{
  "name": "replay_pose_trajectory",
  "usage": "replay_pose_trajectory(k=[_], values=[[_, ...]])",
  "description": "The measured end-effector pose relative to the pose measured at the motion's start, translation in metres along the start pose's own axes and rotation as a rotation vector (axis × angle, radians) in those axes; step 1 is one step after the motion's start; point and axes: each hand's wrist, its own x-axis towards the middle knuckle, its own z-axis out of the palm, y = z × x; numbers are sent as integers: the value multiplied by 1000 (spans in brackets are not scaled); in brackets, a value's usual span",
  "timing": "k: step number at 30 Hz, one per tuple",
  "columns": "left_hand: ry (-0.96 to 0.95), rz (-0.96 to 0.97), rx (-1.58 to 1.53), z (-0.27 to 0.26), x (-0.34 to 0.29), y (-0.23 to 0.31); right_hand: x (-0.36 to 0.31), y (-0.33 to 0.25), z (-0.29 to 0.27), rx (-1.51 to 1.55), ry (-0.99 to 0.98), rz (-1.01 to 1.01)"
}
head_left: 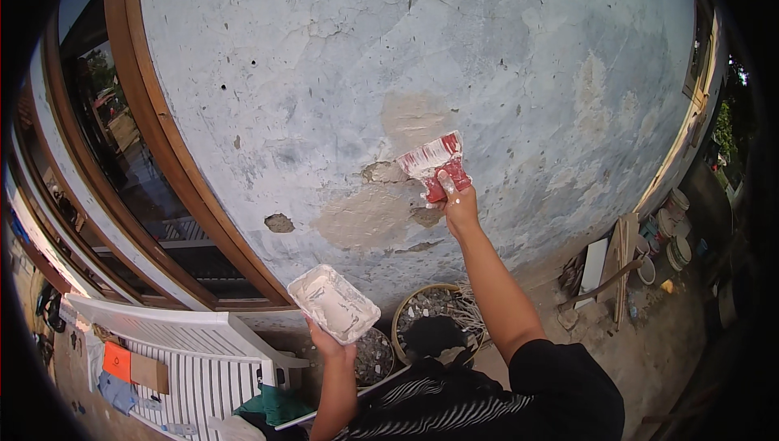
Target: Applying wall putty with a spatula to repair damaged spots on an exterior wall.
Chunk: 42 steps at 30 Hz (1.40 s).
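Observation:
My right hand is closed round a red putty knife, thumb along its face, and white filler is smeared over the blade and fingers. The knife is up at the weathered pale blue wall, beside a chipped hole; I cannot tell whether its edge touches. Beige filler patches lie above and below that hole. Lower left, my left hand grips the near edge of a shallow rectangular tray, coated inside with off-white filler. Another bare hole shows in the wall above the tray.
Wood-framed windows run along the left. Below them stands a white slatted bench with an orange box and a brown box. Round pots of rubble stand at the wall's foot. Boards and buckets lie right.

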Motion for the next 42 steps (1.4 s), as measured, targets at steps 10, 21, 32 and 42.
replay_pose_trajectory(k=[10,21,32,42], values=[[8,-44,19,-5,9,-8,25,41,8,-270,418,-28],[20,-35,83,3,7,-8,22,46,5,-90,483,49],[-25,17,71,0,-8,7,-18,68,-46,-163,545,124],[-26,1,51,3,-14,0,-55,34,-55,-185,280,3]])
